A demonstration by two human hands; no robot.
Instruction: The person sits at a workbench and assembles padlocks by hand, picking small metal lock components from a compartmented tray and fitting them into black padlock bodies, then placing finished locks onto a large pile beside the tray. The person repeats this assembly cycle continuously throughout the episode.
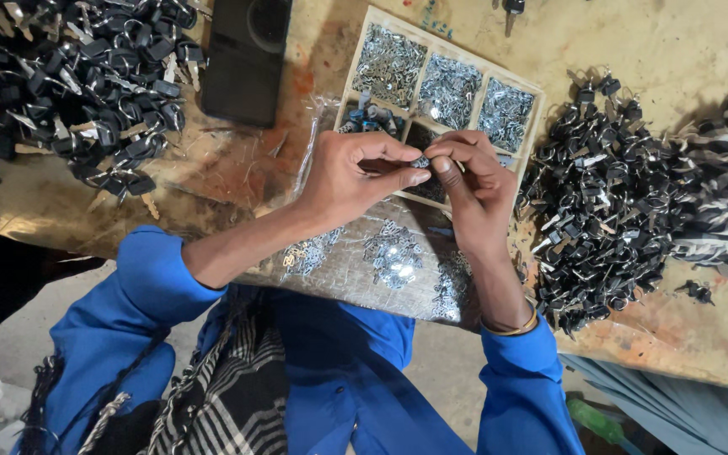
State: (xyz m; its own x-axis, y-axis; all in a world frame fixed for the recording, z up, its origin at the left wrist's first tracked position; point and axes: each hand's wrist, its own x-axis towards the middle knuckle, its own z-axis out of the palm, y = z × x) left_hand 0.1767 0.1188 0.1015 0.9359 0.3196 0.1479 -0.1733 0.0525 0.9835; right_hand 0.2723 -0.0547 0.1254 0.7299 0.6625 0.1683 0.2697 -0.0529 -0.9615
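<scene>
Seen from above, a person in blue sleeves works at a worn wooden workbench [684, 50]. The left hand [351, 177] and the right hand [473, 181] meet fingertip to fingertip just above a divided wooden tray [362, 52]. Together they pinch a small metal part [420, 160], with thumbs and forefingers closed tightly on it; the part is too small to make out in detail. The tray's compartments hold heaps of tiny silvery metal pieces. Nearer the person than the tray, a clear plastic sheet [355, 270] carries small scattered clusters of the same shiny pieces. To the right of the tray lies a big pile of black-headed keys [608, 202]. Far to the left of the tray sits a second such heap [77, 76]. Just left of the tray lies a dark flat case [242, 67]. A gold bangle [511, 327] circles the right wrist.
</scene>
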